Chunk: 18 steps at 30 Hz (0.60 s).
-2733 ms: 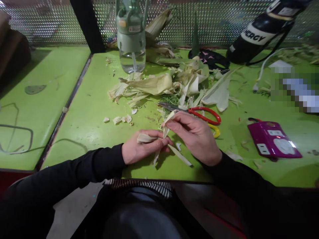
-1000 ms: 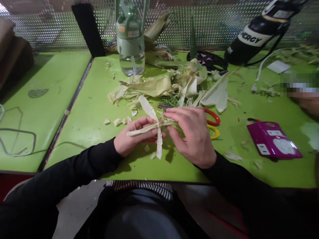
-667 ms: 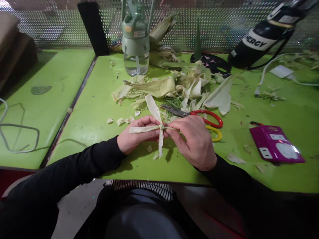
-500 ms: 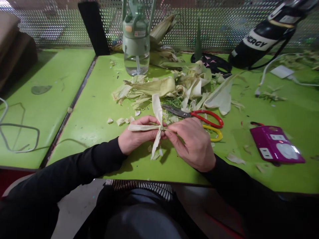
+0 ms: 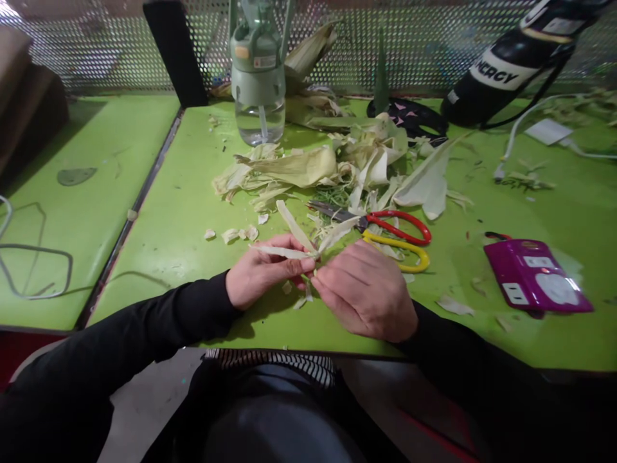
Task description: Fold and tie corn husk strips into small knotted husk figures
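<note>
Legible: NERGY, dark capitals on the white band [image 5: 504, 71] round the black bottle [image 5: 542, 48] leaning at upper right; the band's left end curves out of sight. Same bottle, nearer the neck: a partial white character, cut by the frame edge, and a pale label with print too small to read. Small label on the green bottle [image 5: 259, 83], marks on the purple device [image 5: 536, 278]: illegible
</note>
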{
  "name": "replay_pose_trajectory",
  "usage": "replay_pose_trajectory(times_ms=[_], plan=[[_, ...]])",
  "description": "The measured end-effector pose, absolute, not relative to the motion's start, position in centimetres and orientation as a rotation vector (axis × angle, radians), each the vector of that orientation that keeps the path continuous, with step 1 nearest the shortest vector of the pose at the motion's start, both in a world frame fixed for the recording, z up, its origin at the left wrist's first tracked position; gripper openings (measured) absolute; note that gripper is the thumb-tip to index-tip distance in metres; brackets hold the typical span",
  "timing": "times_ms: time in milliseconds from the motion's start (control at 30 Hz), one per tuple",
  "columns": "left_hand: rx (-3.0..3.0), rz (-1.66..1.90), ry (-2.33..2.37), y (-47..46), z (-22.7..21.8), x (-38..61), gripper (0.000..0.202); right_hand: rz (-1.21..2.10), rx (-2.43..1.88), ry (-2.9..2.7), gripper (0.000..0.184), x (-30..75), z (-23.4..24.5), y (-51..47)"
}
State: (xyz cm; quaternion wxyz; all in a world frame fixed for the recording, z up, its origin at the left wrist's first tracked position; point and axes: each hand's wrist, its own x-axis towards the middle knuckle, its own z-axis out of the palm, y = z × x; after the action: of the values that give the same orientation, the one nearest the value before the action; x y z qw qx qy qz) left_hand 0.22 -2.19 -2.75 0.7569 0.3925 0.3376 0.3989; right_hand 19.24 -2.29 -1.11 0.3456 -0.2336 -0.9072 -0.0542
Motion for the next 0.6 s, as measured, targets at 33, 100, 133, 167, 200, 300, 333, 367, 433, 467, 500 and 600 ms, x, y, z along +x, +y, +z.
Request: replay_pose_trajectory(times_ms=[33, 100, 133, 167, 200, 300, 333, 367, 433, 467, 500, 600], plan=[[0.867, 0.871, 0.730, -2.2, -2.8, 0.1, 0.034, -0.134, -0.588, -2.348, 0.020, 19.2, -1.2, -2.3], [0.874, 0.885, 0.710, -2.0, -2.8, -0.1, 0.034, -0.029, -0.605, -2.311, 0.021, 19.2, -1.4, -2.2], [0.877, 0.894, 0.704, -1.8, -2.8, -0.2, 0.033, 0.086, -0.637, -2.274, 0.023, 19.2, -1.5, -2.1], [0.884, 0.903, 0.700, -1.6, -2.7, -0.3, 0.032, 0.227, -0.697, -2.220, 0.025, 19.3, -1.6, -2.0], [0.895, 0.907, 0.698, -1.5, -2.7, -0.5, 0.032, 0.376, -0.784, -2.156, 0.028, 19.4, -1.6, -1.9], [0.928, 0.862, 0.690, -1.1, -2.6, -0.7, 0.034, 0.711, -1.061, -1.938, 0.035, 19.5, -1.6, -1.5], [0.930, 0.830, 0.687, -1.1, -2.6, -0.8, 0.035, 0.761, -1.119, -1.880, 0.034, 19.5, -1.6, -1.4], [0.921, 0.803, 0.685, -1.1, -2.5, -0.8, 0.037, 0.783, -1.145, -1.837, 0.031, 19.4, -1.5, -1.4], [0.890, 0.782, 0.679, -1.1, -2.5, -0.7, 0.038, 0.741, -1.128, -1.803, 0.024, 19.2, -1.4, -1.5], [0.875, 0.791, 0.679, -1.2, -2.5, -0.6, 0.038, 0.690, -1.109, -1.812, 0.018, 19.0, -1.4, -1.6], [0.862, 0.806, 0.680, -1.3, -2.5, -0.5, 0.038, 0.641, -1.090, -1.835, 0.014, 18.9, -1.3, -1.8], [0.860, 0.836, 0.695, -1.4, -2.3, -0.1, 0.034, 0.587, -1.039, -1.941, 0.008, 18.7, -1.2, -2.1]])
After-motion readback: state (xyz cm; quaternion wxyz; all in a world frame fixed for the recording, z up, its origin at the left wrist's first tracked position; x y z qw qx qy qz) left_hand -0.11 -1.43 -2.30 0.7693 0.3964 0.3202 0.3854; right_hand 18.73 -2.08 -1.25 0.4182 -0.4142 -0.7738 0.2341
